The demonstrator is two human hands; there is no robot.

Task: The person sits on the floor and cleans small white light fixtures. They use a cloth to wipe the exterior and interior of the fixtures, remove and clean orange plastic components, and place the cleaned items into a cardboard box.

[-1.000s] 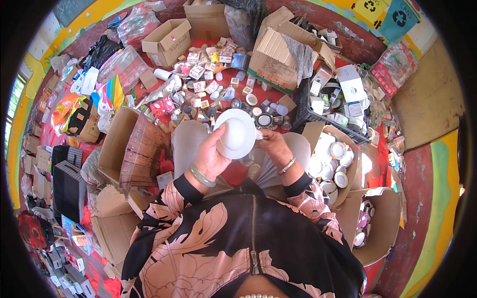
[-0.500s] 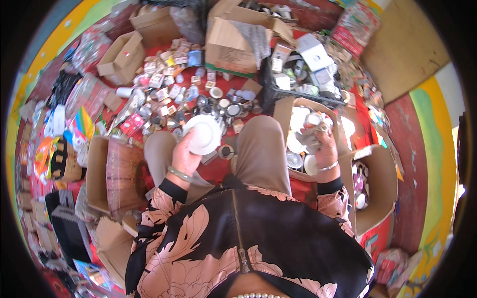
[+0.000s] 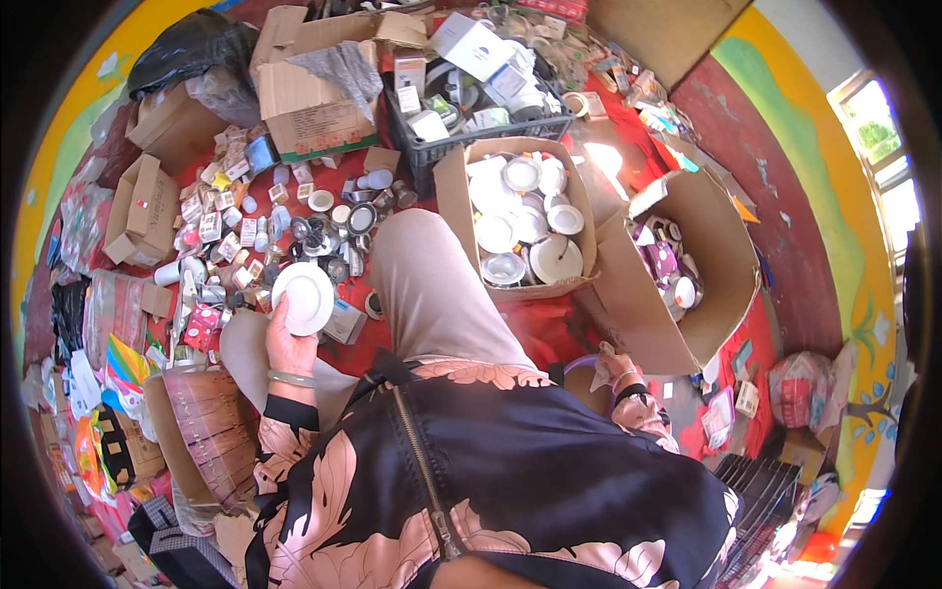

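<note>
My left hand [image 3: 290,346] grips a round white downlight [image 3: 307,297] by its near edge, its pale disc face up, above my left knee. On my right, low beside my hip, my right hand [image 3: 619,369] is closed on a crumpled pale cloth [image 3: 606,359]. This hand is at the rim of a round tub [image 3: 586,385], mostly hidden by my jacket. Beyond my right knee stands an open cardboard box [image 3: 453,192] filled with similar white round lights [image 3: 531,224], some with silvery reflectors.
A second open box [image 3: 655,339] at the right holds purple and white items. Behind are a black crate [image 3: 424,162] of packed goods and a large carton [image 3: 319,113]. Small boxes and lamp parts [image 3: 250,231] lie scattered at the left on red floor covering.
My view has turned to the right. My right hand has moved with the cloth from over the box of lights down to the tub beside me. The left still holds the downlight.
</note>
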